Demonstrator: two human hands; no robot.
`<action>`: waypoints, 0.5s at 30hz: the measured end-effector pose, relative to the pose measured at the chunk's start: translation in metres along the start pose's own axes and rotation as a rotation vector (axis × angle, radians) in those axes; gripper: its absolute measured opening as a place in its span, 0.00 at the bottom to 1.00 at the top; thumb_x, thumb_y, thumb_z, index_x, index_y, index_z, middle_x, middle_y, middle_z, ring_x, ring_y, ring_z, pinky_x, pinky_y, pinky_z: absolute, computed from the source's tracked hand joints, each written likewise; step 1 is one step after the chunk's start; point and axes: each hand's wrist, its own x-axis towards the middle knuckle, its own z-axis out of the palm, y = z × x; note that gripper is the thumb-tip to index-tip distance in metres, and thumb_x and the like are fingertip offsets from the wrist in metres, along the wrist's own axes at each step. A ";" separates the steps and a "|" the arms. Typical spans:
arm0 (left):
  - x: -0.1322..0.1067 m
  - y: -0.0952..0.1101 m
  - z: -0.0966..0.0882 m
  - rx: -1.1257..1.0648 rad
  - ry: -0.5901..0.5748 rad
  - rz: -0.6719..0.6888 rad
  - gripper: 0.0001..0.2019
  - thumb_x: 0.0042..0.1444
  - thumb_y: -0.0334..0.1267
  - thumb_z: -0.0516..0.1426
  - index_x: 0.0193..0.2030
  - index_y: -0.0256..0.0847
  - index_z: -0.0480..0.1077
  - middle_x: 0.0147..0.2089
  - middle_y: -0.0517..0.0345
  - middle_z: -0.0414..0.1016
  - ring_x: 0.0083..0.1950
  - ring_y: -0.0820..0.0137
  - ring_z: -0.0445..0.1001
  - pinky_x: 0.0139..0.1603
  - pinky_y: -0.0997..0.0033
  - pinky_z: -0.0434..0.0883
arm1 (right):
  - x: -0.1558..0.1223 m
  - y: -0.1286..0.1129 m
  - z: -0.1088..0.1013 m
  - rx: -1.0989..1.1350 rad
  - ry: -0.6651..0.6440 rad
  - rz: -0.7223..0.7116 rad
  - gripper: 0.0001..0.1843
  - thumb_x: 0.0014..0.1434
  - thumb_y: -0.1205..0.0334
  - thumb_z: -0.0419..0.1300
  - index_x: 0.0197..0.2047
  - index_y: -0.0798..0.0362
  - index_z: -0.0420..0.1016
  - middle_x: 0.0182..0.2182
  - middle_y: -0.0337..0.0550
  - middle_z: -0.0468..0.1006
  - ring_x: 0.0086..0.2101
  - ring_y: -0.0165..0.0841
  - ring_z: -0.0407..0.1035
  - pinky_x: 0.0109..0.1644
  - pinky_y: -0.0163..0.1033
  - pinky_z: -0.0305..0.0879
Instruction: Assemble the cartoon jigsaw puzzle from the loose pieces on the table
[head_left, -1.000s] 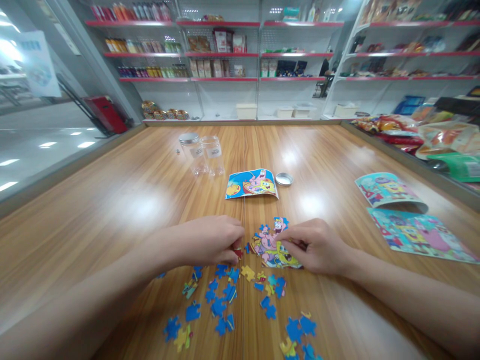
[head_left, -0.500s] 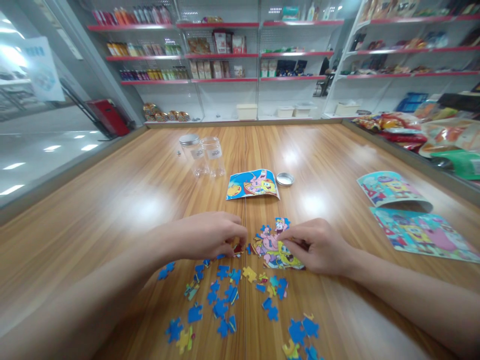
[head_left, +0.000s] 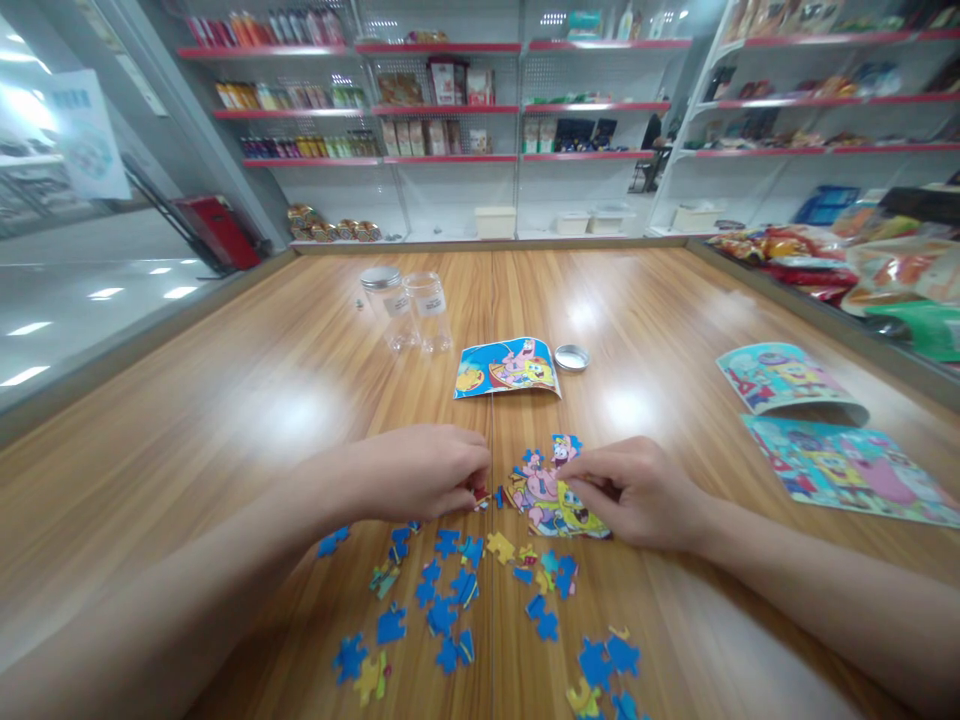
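A partly joined cartoon jigsaw [head_left: 547, 495] lies on the wooden table [head_left: 247, 400] between my hands. My left hand [head_left: 420, 472] is closed in a pinch on a small red and blue puzzle piece [head_left: 481, 495] at the jigsaw's left edge. Resting on the jigsaw's right side, my right hand [head_left: 637, 492] has its fingers curled and pressed on the joined pieces. Several loose blue and yellow pieces [head_left: 450, 590] lie scattered nearer to me.
A cartoon reference picture [head_left: 506, 368] and a metal lid [head_left: 571, 357] lie beyond the jigsaw. Two clear jars [head_left: 409, 308] stand further back. Two more cartoon sheets [head_left: 817, 440] lie at the right. Snack bags [head_left: 862, 265] and shop shelves [head_left: 450, 110] border the table.
Both hands stay at the jigsaw. My left hand's pinched piece has shifted slightly right, up against the jigsaw's left edge. The view has shifted a little.
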 end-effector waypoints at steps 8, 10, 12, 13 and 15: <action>0.001 -0.001 0.004 0.112 0.086 -0.017 0.04 0.60 0.32 0.58 0.40 0.38 0.75 0.41 0.54 0.76 0.40 0.66 0.76 0.39 0.68 0.69 | 0.000 0.001 0.001 -0.002 -0.002 0.010 0.10 0.60 0.68 0.61 0.42 0.54 0.83 0.20 0.35 0.72 0.19 0.24 0.62 0.25 0.33 0.57; 0.003 -0.004 0.004 0.135 0.115 -0.047 0.04 0.61 0.32 0.58 0.39 0.37 0.75 0.41 0.53 0.76 0.40 0.66 0.76 0.39 0.67 0.70 | -0.001 0.001 0.000 -0.010 -0.014 0.021 0.10 0.61 0.67 0.60 0.42 0.54 0.82 0.20 0.35 0.72 0.20 0.24 0.61 0.25 0.33 0.56; 0.003 -0.007 0.004 0.120 0.150 -0.045 0.04 0.61 0.33 0.58 0.38 0.36 0.75 0.41 0.53 0.76 0.40 0.66 0.76 0.40 0.67 0.70 | -0.001 0.002 -0.001 -0.010 -0.020 0.035 0.10 0.61 0.67 0.60 0.42 0.54 0.82 0.20 0.34 0.71 0.20 0.24 0.61 0.26 0.33 0.56; 0.004 -0.007 0.003 0.098 0.169 -0.035 0.04 0.60 0.33 0.58 0.38 0.36 0.74 0.41 0.53 0.77 0.41 0.66 0.76 0.41 0.68 0.71 | -0.001 0.002 -0.001 -0.006 -0.019 0.040 0.10 0.61 0.67 0.60 0.43 0.54 0.82 0.20 0.34 0.71 0.20 0.24 0.61 0.26 0.33 0.56; 0.004 -0.006 0.003 0.040 0.205 -0.011 0.03 0.59 0.33 0.60 0.39 0.36 0.74 0.41 0.54 0.77 0.42 0.67 0.76 0.43 0.68 0.71 | -0.002 0.002 -0.001 0.001 -0.018 0.045 0.10 0.61 0.68 0.60 0.43 0.53 0.82 0.20 0.34 0.71 0.20 0.24 0.61 0.26 0.33 0.56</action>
